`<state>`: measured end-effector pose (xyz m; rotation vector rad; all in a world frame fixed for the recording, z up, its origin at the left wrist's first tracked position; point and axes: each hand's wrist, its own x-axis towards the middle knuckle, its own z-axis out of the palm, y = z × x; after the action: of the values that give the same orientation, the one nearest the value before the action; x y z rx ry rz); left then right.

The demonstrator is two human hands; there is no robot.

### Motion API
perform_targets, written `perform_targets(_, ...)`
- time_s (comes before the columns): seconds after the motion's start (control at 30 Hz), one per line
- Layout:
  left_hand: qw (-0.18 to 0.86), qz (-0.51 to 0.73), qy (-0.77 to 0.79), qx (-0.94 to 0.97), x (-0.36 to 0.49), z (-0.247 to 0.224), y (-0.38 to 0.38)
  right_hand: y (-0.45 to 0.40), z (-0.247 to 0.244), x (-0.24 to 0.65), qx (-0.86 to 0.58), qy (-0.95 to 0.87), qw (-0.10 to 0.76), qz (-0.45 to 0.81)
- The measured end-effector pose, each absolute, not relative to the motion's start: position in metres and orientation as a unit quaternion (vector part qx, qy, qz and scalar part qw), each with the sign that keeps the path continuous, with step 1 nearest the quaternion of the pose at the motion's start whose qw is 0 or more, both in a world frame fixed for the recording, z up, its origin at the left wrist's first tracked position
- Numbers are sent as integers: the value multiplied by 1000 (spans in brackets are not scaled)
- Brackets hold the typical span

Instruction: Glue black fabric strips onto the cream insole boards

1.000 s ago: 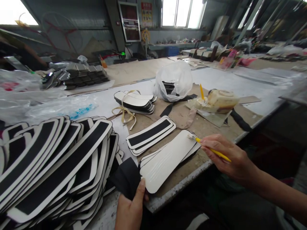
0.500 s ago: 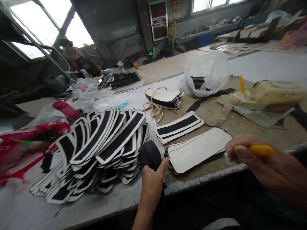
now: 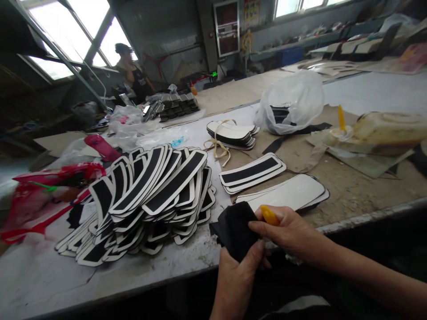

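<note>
At the table's front edge, my left hand (image 3: 235, 278) is closed around a bundle of black strips (image 3: 237, 229), which look flat and flexible. My right hand (image 3: 290, 229) meets it from the right, its thumb and fingers at the bundle's edge. A yellow-handled tool (image 3: 269, 216) is tucked in the right hand; its working end is hidden. Just behind the hands lies a stack of white curved panels (image 3: 293, 191), partly covered by them. Beyond that, a couple of white panels with black strips (image 3: 251, 172) rest on the table.
To the left spreads a big heap of black-and-white panels (image 3: 150, 191). Farther back are a tied bundle of panels (image 3: 230, 133) and a clear plastic bag (image 3: 293, 104). A yellowish glue-stained container (image 3: 387, 133) stands at right. Another person (image 3: 135, 80) is across the room.
My right hand has moved left with the yellow-handled tool and now touches the black strips. My left hand has shifted right with them, now in front of the white stack.
</note>
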<state>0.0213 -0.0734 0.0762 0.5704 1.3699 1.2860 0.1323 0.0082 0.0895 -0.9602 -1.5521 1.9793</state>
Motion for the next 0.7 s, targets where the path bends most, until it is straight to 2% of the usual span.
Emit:
perform_targets(0.3,551,562,588,188,32,65,-78,9,79,141,-452,-584,335,585)
perform_targets(0.6,572,552,588,152,48,44,-91,18,97,157,-426,-490,403,645)
perform_targets(0.7,571,548,595,140,45,35,-98,31,106,174,-421,-483,402,654)
